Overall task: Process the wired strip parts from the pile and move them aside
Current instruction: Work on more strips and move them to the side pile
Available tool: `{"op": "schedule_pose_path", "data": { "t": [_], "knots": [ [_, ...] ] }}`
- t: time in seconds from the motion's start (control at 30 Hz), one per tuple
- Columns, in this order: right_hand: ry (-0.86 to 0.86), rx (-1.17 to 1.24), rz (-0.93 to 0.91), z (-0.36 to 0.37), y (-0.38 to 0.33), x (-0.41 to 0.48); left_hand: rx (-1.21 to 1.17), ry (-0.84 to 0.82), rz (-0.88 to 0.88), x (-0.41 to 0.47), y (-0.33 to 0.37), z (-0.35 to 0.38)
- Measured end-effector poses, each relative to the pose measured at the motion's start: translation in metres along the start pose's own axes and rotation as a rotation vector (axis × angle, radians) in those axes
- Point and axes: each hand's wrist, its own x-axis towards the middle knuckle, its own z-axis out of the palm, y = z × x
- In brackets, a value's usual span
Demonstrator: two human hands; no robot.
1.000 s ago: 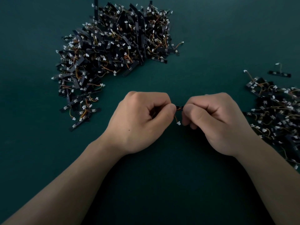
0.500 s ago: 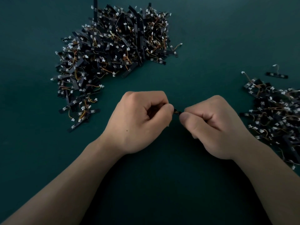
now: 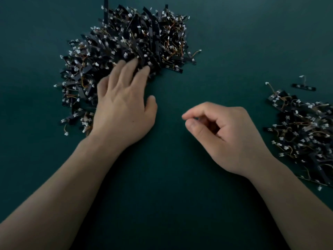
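Left hand (image 3: 122,109) at pile (image 3: 129,38) — one of two.

Two hands (image 3: 124,112) (image 3: 228,139), two piles (image 3: 126,42) (image 3: 304,130) of wired strips, one lone strip (image 3: 303,86).

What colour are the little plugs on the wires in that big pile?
White; the plugs show best in the head view.

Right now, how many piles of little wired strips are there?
2. The big pile lies upper left, beneath the fingertips of the left hand; the smaller pile lies at the right edge, partly cut off. One lone strip sits apart.
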Motion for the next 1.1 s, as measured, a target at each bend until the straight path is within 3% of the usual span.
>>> {"op": "schedule_pose_path", "data": {
  "t": [0.1,0.33,0.47,0.53,0.6,0.8,0.97,1.1],
  "knots": [
    [-0.013,-0.077,0.012,0.003,-0.003,0.001,-0.018,0.012,0.057,-0.009,0.011,0.002],
    [0.052,0.023,0.036,0.000,-0.004,0.001,-0.157,0.016,0.241,-0.023,0.024,0.002],
    [0.091,0.000,0.066,0.002,-0.004,0.002,-0.141,0.065,0.107,-0.019,0.023,0.000],
    [0.123,-0.002,0.082,0.001,-0.004,0.003,-0.087,0.000,0.062,-0.020,0.025,0.001],
    [0.144,-0.003,0.120,0.002,-0.004,0.003,-0.070,-0.063,0.104,-0.023,0.027,0.002],
    [0.134,-0.185,0.155,0.003,-0.002,0.006,-0.175,-0.024,0.268,-0.026,0.032,0.001],
    [0.038,-0.357,0.115,0.006,-0.001,0.006,-0.268,0.054,0.264,-0.026,0.032,0.003],
    [0.058,-0.296,0.086,0.006,0.001,0.006,-0.316,0.110,0.274,-0.027,0.033,0.004]
  ]
}}
